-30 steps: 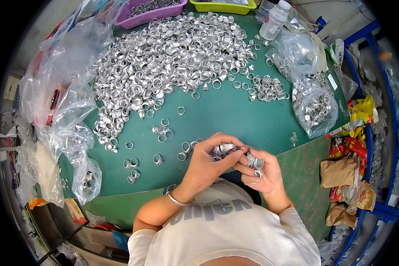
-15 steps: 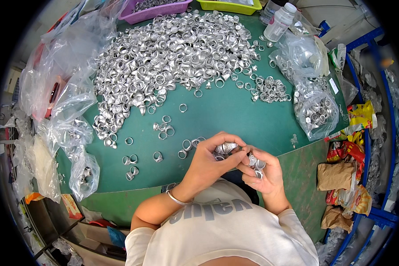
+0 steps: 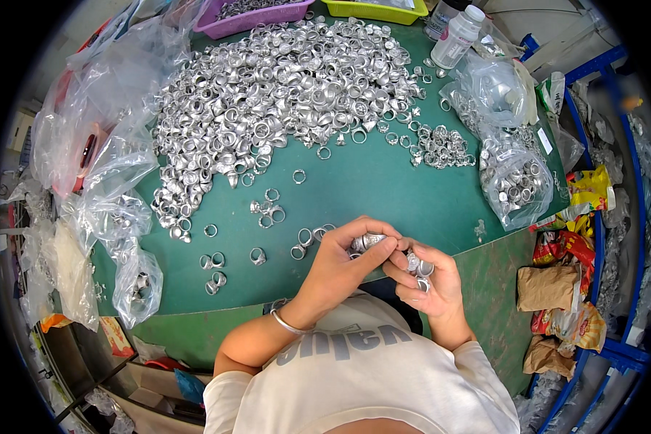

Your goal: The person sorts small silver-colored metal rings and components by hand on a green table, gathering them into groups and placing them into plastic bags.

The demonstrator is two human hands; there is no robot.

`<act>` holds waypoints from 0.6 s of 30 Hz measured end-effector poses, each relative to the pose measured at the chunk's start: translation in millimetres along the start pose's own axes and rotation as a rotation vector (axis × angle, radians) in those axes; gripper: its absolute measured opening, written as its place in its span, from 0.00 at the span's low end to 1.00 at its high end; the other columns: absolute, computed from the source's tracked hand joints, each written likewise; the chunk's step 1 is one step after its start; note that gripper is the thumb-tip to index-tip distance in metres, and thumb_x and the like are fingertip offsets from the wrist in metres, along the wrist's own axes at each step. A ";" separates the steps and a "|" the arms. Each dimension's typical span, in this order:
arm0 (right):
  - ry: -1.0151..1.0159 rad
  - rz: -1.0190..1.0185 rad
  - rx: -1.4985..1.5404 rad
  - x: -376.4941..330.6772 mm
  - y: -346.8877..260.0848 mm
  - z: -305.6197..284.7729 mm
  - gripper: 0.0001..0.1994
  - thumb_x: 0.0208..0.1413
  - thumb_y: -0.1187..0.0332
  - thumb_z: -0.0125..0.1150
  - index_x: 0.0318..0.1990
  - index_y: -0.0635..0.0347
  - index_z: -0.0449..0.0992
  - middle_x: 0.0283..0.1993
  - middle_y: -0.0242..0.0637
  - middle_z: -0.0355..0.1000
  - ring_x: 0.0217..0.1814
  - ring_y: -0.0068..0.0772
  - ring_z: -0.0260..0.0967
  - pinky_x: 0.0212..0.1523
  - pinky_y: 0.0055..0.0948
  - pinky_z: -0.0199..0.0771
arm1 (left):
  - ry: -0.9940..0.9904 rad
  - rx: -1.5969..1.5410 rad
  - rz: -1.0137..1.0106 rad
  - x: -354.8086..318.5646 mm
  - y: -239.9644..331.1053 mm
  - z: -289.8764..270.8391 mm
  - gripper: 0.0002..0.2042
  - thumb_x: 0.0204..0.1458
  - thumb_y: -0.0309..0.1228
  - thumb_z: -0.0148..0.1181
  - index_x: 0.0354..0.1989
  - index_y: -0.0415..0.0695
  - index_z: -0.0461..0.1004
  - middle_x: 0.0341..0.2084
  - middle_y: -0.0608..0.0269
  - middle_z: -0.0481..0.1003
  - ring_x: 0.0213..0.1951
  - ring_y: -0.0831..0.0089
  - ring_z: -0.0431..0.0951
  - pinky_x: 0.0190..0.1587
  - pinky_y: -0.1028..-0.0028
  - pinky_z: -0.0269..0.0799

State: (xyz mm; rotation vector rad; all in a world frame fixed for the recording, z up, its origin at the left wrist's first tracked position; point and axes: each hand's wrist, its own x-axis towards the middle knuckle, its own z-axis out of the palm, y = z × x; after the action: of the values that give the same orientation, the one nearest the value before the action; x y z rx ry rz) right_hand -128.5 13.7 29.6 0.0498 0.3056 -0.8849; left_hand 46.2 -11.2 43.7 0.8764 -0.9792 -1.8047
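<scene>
My left hand (image 3: 347, 257) is curled around several silver-coloured rings (image 3: 369, 242), its thumb and forefinger pinched together at the tips. Close beside it, my right hand (image 3: 432, 278) is closed on several more rings (image 3: 422, 268), which show between its fingers. The fingertips of both hands meet or nearly meet; whatever lies between them is hidden. Just left of my left hand, a few loose rings (image 3: 305, 236) lie on the green tabletop (image 3: 369, 181). Smaller groups, such as a pair of rings (image 3: 212, 260), are spread farther left.
A large heap of rings (image 3: 282, 87) covers the far side. To its right sit a small ring pile (image 3: 443, 147) and a plastic bag of rings (image 3: 517, 177). Clear bags (image 3: 116, 145) line the left edge. A purple tray (image 3: 257, 20), green tray (image 3: 376, 10) and white bottle (image 3: 457, 37) stand behind.
The fingertips have shifted slightly, with the right fingers drawn a little away from the left thumb. The rings on the table have not moved.
</scene>
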 end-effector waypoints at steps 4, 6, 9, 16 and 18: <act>0.005 0.004 0.015 -0.2 0.0 -1.0 0.14 0.60 0.68 0.47 0.47 0.68 0.71 0.36 0.40 0.64 0.29 0.28 0.58 0.13 0.19 0.60 | -0.002 0.008 -0.011 -0.3 0.6 0.2 0.05 0.55 0.25 0.57 0.38 0.38 0.76 0.33 0.67 0.73 0.37 0.80 0.70 0.42 0.78 0.64; 0.011 0.005 0.015 0.0 0.0 -0.8 0.14 0.60 0.68 0.47 0.47 0.68 0.71 0.36 0.40 0.64 0.29 0.28 0.58 0.13 0.19 0.60 | 0.001 0.011 -0.019 -0.4 1.7 0.6 0.05 0.55 0.25 0.57 0.37 0.39 0.76 0.33 0.67 0.73 0.37 0.80 0.71 0.42 0.78 0.64; 0.015 0.002 -0.005 0.5 0.2 -1.0 0.14 0.59 0.68 0.47 0.47 0.68 0.71 0.36 0.40 0.64 0.29 0.28 0.59 0.13 0.19 0.60 | 0.001 -0.006 -0.028 -0.5 1.4 1.2 0.05 0.55 0.25 0.57 0.37 0.39 0.76 0.32 0.67 0.74 0.36 0.81 0.71 0.41 0.79 0.65; -0.005 0.012 0.024 1.0 0.0 -2.0 0.14 0.59 0.68 0.47 0.47 0.68 0.71 0.36 0.39 0.64 0.29 0.27 0.59 0.13 0.20 0.60 | 0.021 -0.038 -0.040 0.7 -0.5 0.8 0.05 0.56 0.26 0.56 0.36 0.40 0.76 0.31 0.68 0.75 0.34 0.82 0.71 0.37 0.81 0.65; -0.011 0.019 0.041 1.1 -0.2 -2.5 0.14 0.59 0.68 0.47 0.47 0.68 0.71 0.36 0.39 0.64 0.29 0.28 0.59 0.13 0.20 0.60 | 0.021 -0.068 -0.059 0.5 1.8 1.4 0.04 0.56 0.26 0.56 0.35 0.40 0.77 0.31 0.68 0.75 0.34 0.83 0.71 0.37 0.81 0.66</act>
State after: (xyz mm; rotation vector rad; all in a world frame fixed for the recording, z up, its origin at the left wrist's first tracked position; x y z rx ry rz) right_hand -128.7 13.1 26.9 0.0854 0.2763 -0.8720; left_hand 45.5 -11.9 45.8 0.8879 -0.8816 -1.8639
